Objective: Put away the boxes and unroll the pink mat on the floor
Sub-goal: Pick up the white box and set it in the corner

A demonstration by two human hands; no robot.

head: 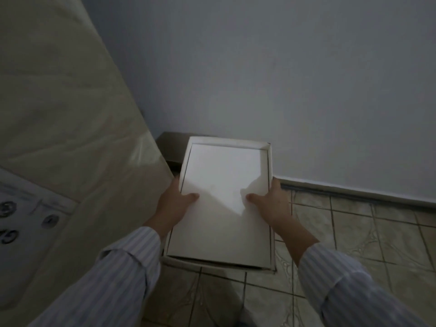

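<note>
A white flat box (224, 208) fills the middle of the view, held low over the tiled floor near the wall corner. My left hand (173, 204) grips its left edge, thumb lying on the top. On the right edge my right hand (271, 201) grips it the same way, thumb on top. A slightly larger white box or lid (236, 140) shows as a rim around and under it. The pink mat is not in view.
A tall plastic-wrapped mattress-like slab (70, 114) leans at the left. A dark low object (171, 147) sits in the corner behind the box. The blue-grey wall (283, 79) meets the beige tiled floor (354, 232) at a skirting board.
</note>
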